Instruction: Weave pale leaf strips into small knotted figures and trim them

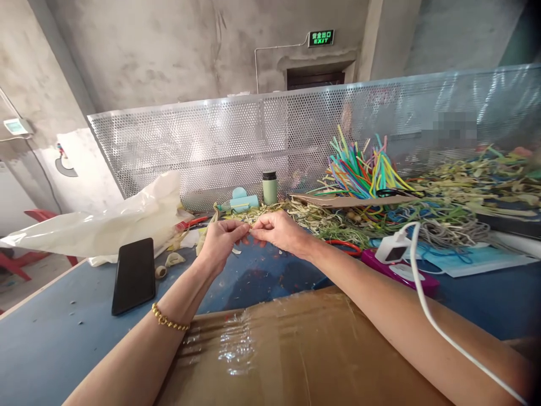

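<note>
My left hand [222, 239] and my right hand [279, 232] meet fingertip to fingertip above the blue tabletop [270, 276]. Thumb and forefinger of each are pinched together. Whatever lies between them is too small to make out. Just behind the fingers spreads a heap of dried plant strips [313, 217]. A green bottle with a black lid [269, 189] stands upright beyond my hands, and a light-blue container [244, 202] lies to its left. Under my forearms is a brown cardboard box [279, 349] with clear tape.
A black phone [134, 276] and a plastic bag [139, 220] are on the left. To the right are colourful pipe cleaners [363, 169], a purple power strip [422, 280] with a white charger [393, 248], and a blue face mask [473, 259]. A perforated metal panel [220, 141] borders the back.
</note>
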The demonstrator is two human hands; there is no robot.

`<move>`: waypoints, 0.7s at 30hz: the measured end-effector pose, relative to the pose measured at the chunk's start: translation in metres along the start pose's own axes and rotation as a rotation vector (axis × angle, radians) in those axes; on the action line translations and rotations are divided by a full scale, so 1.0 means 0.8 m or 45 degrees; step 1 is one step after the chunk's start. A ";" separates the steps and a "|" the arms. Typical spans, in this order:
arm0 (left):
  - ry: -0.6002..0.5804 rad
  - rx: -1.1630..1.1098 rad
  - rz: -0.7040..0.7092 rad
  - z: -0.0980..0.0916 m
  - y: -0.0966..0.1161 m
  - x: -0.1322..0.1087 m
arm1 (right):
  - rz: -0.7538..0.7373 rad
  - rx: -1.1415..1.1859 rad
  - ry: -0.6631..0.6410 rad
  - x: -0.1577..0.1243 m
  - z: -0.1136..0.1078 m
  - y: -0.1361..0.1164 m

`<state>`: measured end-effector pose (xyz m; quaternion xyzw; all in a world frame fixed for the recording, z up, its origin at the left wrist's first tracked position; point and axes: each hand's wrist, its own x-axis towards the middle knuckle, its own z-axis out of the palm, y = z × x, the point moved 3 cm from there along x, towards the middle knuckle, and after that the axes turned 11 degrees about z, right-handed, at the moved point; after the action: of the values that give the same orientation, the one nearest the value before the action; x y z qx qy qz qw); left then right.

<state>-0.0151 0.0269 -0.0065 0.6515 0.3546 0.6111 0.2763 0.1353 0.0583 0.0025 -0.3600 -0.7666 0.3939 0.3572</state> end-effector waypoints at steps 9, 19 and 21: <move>0.002 0.338 -0.010 -0.032 -0.001 0.015 | -0.046 0.073 0.218 -0.002 -0.005 -0.004; -0.515 1.760 -0.193 -0.034 -0.078 0.011 | 0.037 0.046 0.329 -0.006 -0.015 0.006; -0.414 1.673 -0.188 -0.033 -0.086 0.013 | 0.022 0.028 0.297 -0.006 -0.010 0.009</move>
<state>-0.0496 0.0740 -0.0523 0.7417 0.6497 0.1425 -0.0860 0.1462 0.0602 -0.0011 -0.4061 -0.7123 0.3608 0.4444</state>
